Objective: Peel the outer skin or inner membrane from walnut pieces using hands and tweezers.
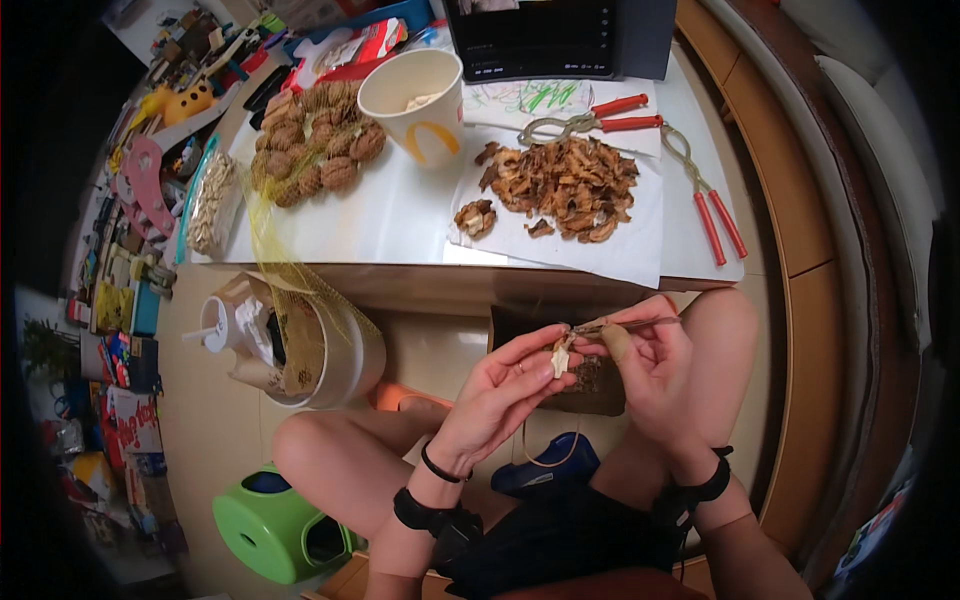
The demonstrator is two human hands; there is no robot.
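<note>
White-topped, the table is the largest thing in view, with a dark screen standing at its far edge. On the floor below the left part of its near edge stands a white bin, with a green stool nearer the person. Between the table's left and far edges lies a mesh bag of walnuts; brown shell fragments are heaped on paper near its right side. A paper cup stands between bag and heap. One red-handled cracker lies behind the heap, another by the near right corner. Off the near edge, the left hand pinches a pale nut piece between thumb and fingers; the right hand grips a thin metal pick, its tip near the piece.
</note>
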